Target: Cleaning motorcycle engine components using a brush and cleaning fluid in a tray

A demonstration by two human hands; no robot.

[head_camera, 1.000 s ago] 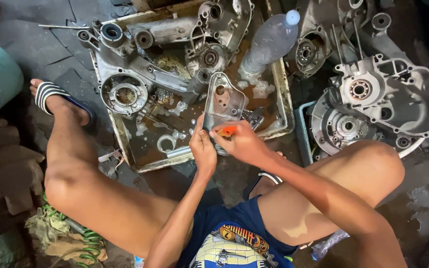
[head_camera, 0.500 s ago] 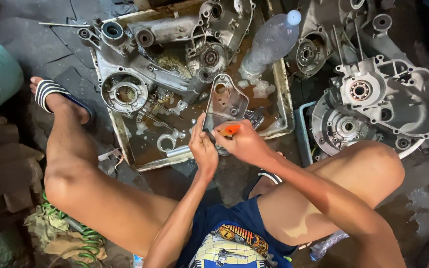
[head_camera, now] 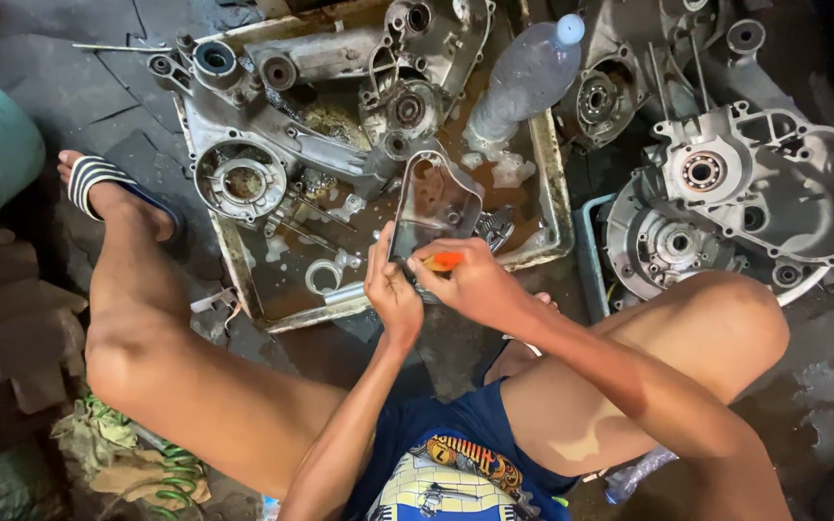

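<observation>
Centrally in the frame, the left hand grips the lower edge of a flat metal engine cover, whose long axis runs up and away over the oily tray. Just right, touching it, the right hand is closed around an orange-handled tool.

Engine casings and a plastic bottle crowd the far half of the metal tray, leaving a passable gap only in the wet near part around a loose ring, beside the held cover.
</observation>
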